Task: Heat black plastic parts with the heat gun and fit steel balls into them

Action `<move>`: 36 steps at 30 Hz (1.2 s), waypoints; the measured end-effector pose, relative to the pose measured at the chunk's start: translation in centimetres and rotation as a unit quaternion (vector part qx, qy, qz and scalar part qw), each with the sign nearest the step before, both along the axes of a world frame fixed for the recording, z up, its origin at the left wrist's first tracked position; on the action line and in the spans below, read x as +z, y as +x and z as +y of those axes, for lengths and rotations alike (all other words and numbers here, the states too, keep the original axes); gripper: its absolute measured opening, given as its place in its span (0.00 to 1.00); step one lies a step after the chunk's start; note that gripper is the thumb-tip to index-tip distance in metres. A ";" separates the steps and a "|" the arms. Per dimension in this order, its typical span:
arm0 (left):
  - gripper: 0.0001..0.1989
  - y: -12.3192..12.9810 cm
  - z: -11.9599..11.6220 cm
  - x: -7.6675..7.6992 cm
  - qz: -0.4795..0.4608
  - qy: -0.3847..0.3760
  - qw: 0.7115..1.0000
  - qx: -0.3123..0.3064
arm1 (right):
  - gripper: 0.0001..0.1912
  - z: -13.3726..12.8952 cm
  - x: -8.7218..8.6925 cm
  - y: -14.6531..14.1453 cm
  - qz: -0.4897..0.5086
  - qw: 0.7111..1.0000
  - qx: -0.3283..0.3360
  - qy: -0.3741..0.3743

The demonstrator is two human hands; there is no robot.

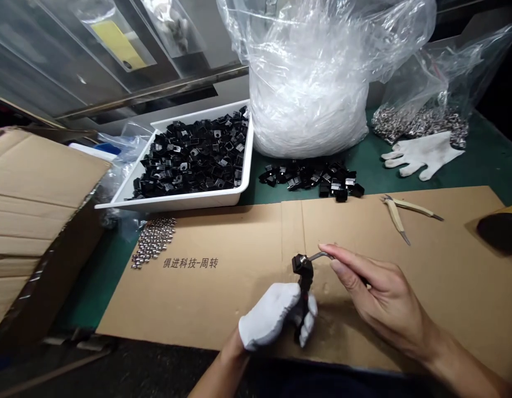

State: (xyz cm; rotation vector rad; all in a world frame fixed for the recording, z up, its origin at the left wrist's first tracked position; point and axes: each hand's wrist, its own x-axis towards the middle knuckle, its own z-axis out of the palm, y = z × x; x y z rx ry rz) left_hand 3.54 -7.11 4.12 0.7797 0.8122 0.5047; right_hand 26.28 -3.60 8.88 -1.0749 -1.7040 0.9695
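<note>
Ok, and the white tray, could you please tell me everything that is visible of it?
The white tray is shallow and four-sided, with raised walls and an outward lip; it looks like plastic. Heaped small black parts hide its floor. It lies open side up beyond the cardboard sheet's far edge, slightly askew. The big plastic bag is at its right; whether they touch is unclear. Neither the left hand nor the right hand touches it.

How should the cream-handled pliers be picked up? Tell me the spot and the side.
Take the pliers around both handles, probably best from above, coming in from the near right: they lie flat on the cardboard, handles splayed that way, small metal head pointing away.
</note>
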 end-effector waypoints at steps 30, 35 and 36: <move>0.35 1.7 -2.5 -0.5 -0.066 -0.111 0.991 0.017 | 0.18 -0.9 -1.1 0.4 0.182 0.900 0.076 -0.389; 0.32 3.1 -3.5 -1.1 -0.120 -0.156 0.977 0.082 | 0.18 -1.4 -1.6 -0.3 0.285 0.861 0.061 -0.416; 0.32 3.4 -3.7 -1.2 -0.129 -0.159 0.975 0.089 | 0.18 -1.5 -1.8 -0.5 0.292 0.859 0.053 -0.416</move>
